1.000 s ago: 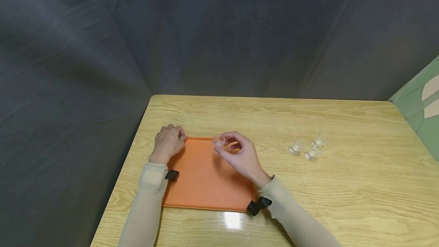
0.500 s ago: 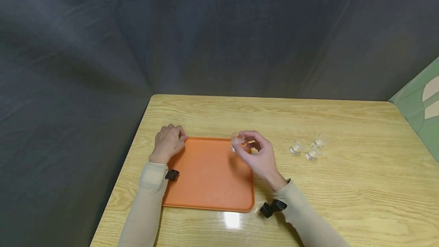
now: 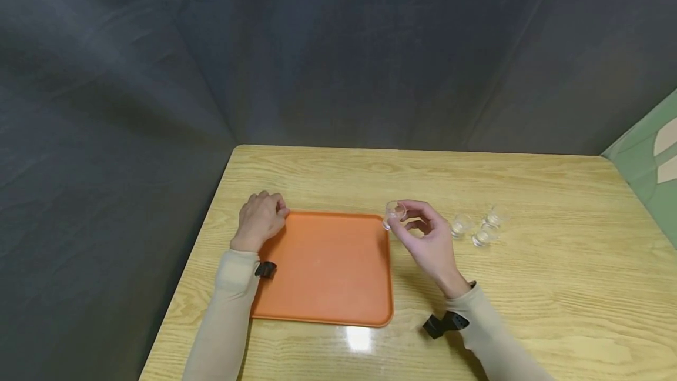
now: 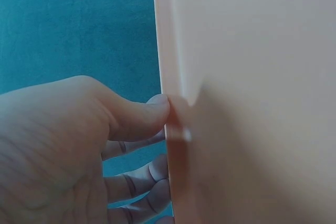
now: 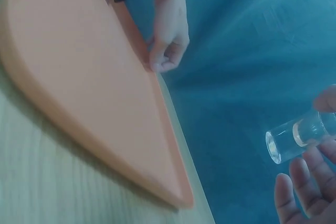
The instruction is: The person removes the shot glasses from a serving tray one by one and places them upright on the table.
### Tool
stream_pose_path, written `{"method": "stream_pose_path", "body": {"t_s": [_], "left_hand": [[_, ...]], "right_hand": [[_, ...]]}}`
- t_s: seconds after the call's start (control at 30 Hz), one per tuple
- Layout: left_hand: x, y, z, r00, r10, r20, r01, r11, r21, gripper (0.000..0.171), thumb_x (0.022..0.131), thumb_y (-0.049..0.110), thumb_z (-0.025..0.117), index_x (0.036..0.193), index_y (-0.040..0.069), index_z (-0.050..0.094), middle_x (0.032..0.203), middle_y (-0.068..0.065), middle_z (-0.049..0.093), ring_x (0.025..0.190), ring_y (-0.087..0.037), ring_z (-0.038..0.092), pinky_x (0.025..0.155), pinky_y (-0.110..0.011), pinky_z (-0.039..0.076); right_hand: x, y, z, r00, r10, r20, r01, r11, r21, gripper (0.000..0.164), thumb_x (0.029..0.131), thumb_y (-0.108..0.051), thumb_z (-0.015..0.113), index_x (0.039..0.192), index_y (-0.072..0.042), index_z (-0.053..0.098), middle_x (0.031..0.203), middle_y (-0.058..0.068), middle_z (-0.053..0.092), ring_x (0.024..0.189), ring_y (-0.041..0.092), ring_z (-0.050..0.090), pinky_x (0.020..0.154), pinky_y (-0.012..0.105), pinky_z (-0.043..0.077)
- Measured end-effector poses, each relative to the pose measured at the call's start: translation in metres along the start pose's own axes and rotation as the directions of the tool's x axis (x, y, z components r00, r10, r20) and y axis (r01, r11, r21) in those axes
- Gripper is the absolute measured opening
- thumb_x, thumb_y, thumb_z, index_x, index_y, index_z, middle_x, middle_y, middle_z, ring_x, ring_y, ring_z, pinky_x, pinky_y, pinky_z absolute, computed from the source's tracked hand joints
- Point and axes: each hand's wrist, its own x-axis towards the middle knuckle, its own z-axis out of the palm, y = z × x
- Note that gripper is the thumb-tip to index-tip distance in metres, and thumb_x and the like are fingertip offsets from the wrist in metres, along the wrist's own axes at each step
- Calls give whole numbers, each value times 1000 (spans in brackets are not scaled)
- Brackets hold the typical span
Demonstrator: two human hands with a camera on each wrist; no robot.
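Note:
My right hand holds a small clear shot glass between thumb and fingers, over the tray's far right corner in the head view. In the right wrist view that glass points its open mouth or base leftward, with fingers along one side and the thumb on the other. An orange rectangular tray lies on the table. At its far left corner my left hand pinches the rim; in the left wrist view the thumb meets the tray edge and the fingertips sit against its outer side.
Three more clear shot glasses stand in a cluster on the wooden table, right of my right hand. A dark curtain rises behind the far edge and along the left. A green cloth hangs at the far right.
My right hand has carried the shot glass rightward from above the middle of the tray's far side to its far right corner. The left hand has stayed at the rim.

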Motion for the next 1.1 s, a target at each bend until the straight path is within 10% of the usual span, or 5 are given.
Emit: {"method": "stream_pose_path", "body": {"t_s": [1.1], "left_hand": [[-1, 0, 1, 1000, 8, -15, -8, 1000, -12, 15, 105, 25, 67, 94, 15, 70, 97, -11, 65, 90, -33, 56, 81, -47, 48]], "right_hand": [[-5, 1, -126, 944, 63, -324, -125, 977, -174, 32, 92, 3, 77, 123, 5, 72, 105, -13, 75, 91, 3, 69, 77, 10, 53]]}}
